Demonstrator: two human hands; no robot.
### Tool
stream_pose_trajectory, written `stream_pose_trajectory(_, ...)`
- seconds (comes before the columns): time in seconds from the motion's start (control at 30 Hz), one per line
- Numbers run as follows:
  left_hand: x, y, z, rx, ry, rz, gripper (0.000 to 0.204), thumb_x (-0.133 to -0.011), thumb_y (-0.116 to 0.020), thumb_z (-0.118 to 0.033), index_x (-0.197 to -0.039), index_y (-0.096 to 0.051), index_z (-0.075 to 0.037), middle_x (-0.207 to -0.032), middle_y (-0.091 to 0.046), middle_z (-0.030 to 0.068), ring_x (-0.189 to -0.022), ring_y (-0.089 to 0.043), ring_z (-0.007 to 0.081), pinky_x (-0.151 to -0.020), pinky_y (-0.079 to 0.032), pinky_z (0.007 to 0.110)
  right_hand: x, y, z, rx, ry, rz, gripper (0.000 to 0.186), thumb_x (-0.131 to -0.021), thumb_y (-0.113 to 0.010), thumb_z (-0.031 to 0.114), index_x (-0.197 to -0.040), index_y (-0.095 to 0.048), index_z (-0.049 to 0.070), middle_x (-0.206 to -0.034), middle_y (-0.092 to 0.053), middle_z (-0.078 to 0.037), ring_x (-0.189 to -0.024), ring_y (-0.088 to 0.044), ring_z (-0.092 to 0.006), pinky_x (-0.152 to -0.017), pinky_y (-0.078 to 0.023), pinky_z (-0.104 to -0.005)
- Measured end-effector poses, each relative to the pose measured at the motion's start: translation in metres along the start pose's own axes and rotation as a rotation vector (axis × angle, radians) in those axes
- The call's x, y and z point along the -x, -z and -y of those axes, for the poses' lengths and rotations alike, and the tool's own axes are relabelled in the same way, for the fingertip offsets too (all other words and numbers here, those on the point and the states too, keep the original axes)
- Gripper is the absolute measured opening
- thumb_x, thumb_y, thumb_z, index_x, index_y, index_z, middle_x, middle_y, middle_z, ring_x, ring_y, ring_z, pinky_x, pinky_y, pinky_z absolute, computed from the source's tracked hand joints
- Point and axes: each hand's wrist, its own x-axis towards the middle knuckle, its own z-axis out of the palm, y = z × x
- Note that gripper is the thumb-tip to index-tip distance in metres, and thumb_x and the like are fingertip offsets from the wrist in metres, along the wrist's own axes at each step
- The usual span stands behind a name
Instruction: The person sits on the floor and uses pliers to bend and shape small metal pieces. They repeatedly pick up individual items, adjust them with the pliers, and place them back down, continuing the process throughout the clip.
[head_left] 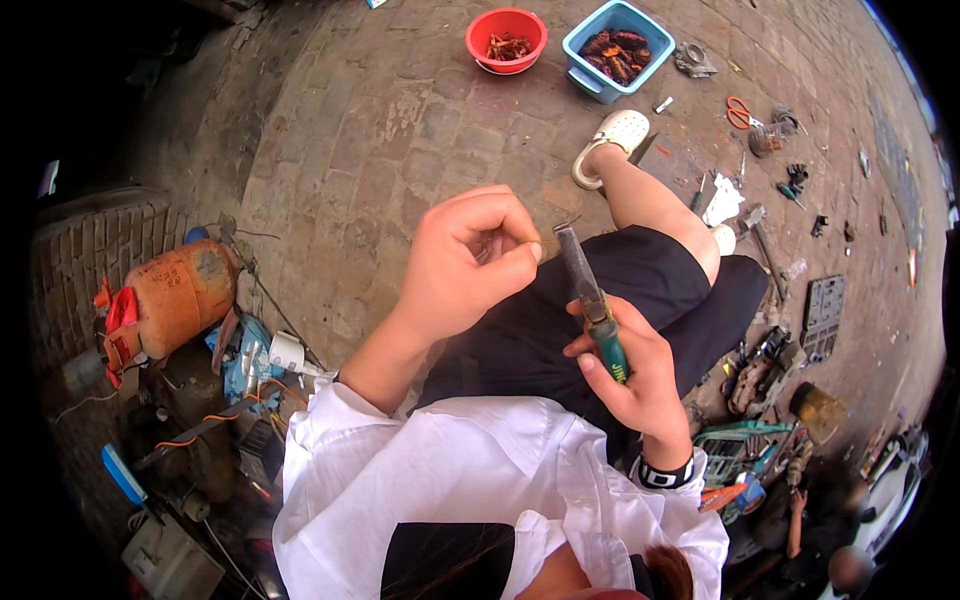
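Observation:
My right hand (640,370) grips a chisel (580,268) by its green handle. The flat metal blade points up and away from me, over my dark shorts. Left of the blade tip, my left hand (470,255) is closed in a pinch, with thumb and forefinger together. Whatever lies between those fingertips, if anything, is too small to make out. A small gap separates the left fingertips from the blade.
A red bowl (506,66) and a blue basin (590,82) with reddish-brown scraps stand ahead. To the right lie orange-handled scissors (740,112), a hammer (768,240) and a black tool-case tray (823,318). An orange gas cylinder (185,290) lies at left.

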Motion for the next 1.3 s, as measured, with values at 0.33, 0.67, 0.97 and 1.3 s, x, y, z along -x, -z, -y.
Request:
stream_pose_trajectory(0.33,0.001,0.000,-0.002,0.054,0.015,0.005,0.007,-0.076,-0.058,0.006,-0.073,-0.058,-0.001,-0.076,-0.050,0.0000,-0.063,-0.042,0.0035,-0.054,-0.031,0.021,-0.004,0.002,-0.006,-0.053,0.049,0.014,0.013,-0.077,-0.069,0.005,-0.088,-0.068,-0.002,-0.126,-0.053,-0.020,-0.101,-0.062,-0.0294,-0.087,-0.047,-0.0333)
stream_pose_trajectory(0.67,0.001,-0.004,-0.002,-0.043,-0.010,-0.019,0.009,-0.073,-0.058,0.009,-0.071,-0.057,0.000,-0.075,-0.048,0.0002,-0.061,-0.041,0.0032,-0.052,-0.029,0.020,-0.007,-0.001,-0.006,-0.108,0.055,0.008,0.010,-0.078,-0.068,0.004,-0.085,-0.067,-0.002,-0.126,-0.054,-0.019,-0.098,-0.062,-0.0260,-0.085,-0.049,-0.0340)
stream_pose_trajectory(0.97,0.004,-0.009,-0.004,-0.218,-0.117,-0.089,0.011,-0.070,-0.059,0.010,-0.069,-0.054,0.000,-0.072,-0.046,0.0001,-0.057,-0.039,0.0031,-0.050,-0.028,0.021,-0.010,-0.006,-0.004,-0.122,0.089,0.002,0.006,-0.079,-0.066,0.003,-0.083,-0.066,-0.001,-0.124,-0.057,-0.018,-0.097,-0.062,-0.0243,-0.084,-0.049,-0.0341)
stream_pose_trajectory(1.3,-0.007,-0.032,-0.006,-0.207,-0.210,-0.208,0.010,-0.067,-0.063,0.006,-0.067,-0.055,-0.001,-0.066,-0.047,0.0003,-0.051,-0.043,0.0037,-0.044,-0.030,0.022,-0.007,-0.027,-0.005,-0.311,0.073,-0.149,0.007,-0.081,-0.062,0.004,-0.081,-0.065,-0.002,-0.110,-0.059,-0.015,-0.088,-0.057,-0.0216,-0.080,-0.047,-0.0327)
